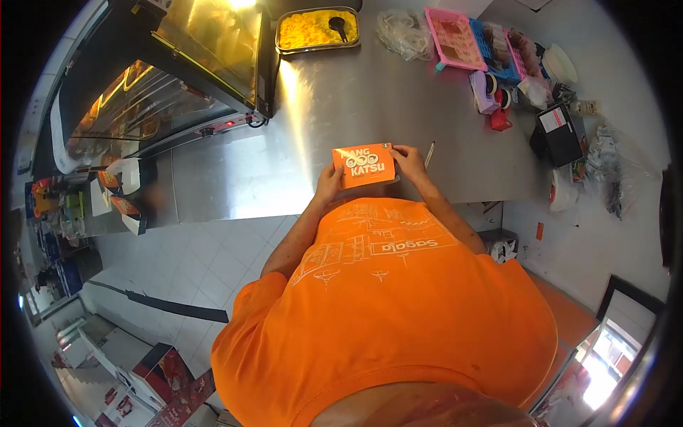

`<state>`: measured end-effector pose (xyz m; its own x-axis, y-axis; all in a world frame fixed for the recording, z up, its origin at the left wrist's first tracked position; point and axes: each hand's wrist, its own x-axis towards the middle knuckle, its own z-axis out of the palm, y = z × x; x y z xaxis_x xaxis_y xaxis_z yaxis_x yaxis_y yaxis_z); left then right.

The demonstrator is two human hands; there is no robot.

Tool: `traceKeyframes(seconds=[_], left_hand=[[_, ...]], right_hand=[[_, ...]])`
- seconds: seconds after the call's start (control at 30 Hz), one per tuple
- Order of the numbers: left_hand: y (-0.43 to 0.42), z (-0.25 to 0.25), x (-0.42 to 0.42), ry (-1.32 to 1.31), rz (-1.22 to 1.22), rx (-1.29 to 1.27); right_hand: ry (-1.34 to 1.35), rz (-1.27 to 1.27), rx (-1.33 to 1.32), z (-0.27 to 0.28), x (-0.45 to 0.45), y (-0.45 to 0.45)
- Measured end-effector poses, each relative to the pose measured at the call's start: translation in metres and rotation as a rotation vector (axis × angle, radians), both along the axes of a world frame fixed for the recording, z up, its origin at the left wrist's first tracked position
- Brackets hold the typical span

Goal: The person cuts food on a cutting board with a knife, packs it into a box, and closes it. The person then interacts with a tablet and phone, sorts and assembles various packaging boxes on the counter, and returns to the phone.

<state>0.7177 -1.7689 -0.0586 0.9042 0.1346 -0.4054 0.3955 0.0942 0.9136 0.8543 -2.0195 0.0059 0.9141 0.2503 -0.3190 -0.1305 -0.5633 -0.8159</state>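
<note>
Between my two hands is an orange takeaway box (366,176) with white "MANG KATSU" lettering, held near the front edge of the steel counter. My left hand (329,182) grips its left side, with the thumb along the edge. At the upper right corner, my right hand (409,161) holds the box with its fingers closed on the edge. A thin pen-like stick (430,152) lies just right of my right hand. The undersides of both hands are hidden.
A tray of yellow food (313,30) with a black ladle (339,27) stands at the back. To the left is a glass food warmer (206,64), with open boxes (128,178) below it. Pink baskets (455,43), tape and a black device (558,132) sit right.
</note>
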Motion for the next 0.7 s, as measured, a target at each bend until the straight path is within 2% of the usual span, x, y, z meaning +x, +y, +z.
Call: traceKeyframes(seconds=[0.1,0.2,0.4,0.5,0.6,0.7], left_hand=[[-0.003,0.013,0.001,-0.022,-0.004,0.081],[-0.009,0.029,0.0,-0.029,0.033,0.05],[-0.01,0.006,0.0,0.007,0.036,0.374],[-0.012,0.047,0.001,-0.036,0.073,0.12],[0.0,0.003,0.004,0.075,-0.02,0.393],[-0.005,0.081,0.014,-0.096,0.01,0.899]], right_hand=[[-0.023,-0.022,0.01,-0.005,0.003,0.001],[-0.01,-0.059,0.006,-0.02,0.003,0.002],[-0.108,-0.12,-0.06,-0.03,-0.003,0.0],[-0.024,-0.167,0.177,-0.06,-0.001,-0.01],[0.067,-0.046,0.075,-0.049,0.012,-0.018],[-0.071,0.116,-0.193,0.029,0.004,-0.007]])
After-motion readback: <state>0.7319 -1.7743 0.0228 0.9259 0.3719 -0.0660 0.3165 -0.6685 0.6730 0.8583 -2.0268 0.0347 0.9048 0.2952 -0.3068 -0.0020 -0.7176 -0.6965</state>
